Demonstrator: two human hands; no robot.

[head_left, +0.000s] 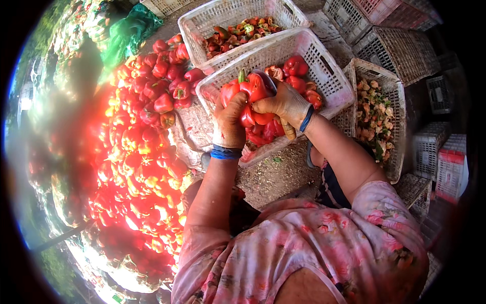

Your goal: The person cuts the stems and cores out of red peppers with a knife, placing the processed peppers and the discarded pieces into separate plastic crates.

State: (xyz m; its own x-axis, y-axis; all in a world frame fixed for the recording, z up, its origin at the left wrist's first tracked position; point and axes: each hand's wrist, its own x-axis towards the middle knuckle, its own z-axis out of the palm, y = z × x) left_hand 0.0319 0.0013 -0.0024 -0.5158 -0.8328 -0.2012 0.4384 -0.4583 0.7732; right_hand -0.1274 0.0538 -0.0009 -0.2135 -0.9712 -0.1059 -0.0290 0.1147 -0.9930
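Note:
Both my hands wear stained work gloves with blue bands at the wrists, and both are closed over a white plastic crate. My left hand grips a red bell pepper from its near left side; a green stem stands up beside it. Against the pepper's far right side is a curved, shiny metal tool, which my right hand appears to hold, its thumb pressed on the pepper. The tool's handle is hidden. Below and around my hands, red peppers and pepper pieces lie in the crate.
A second white crate beyond holds pepper scraps. At the right, another crate contains pale cores. A large heap of red peppers spreads at my left, partly washed out by glare. Stacked crates stand at the far right.

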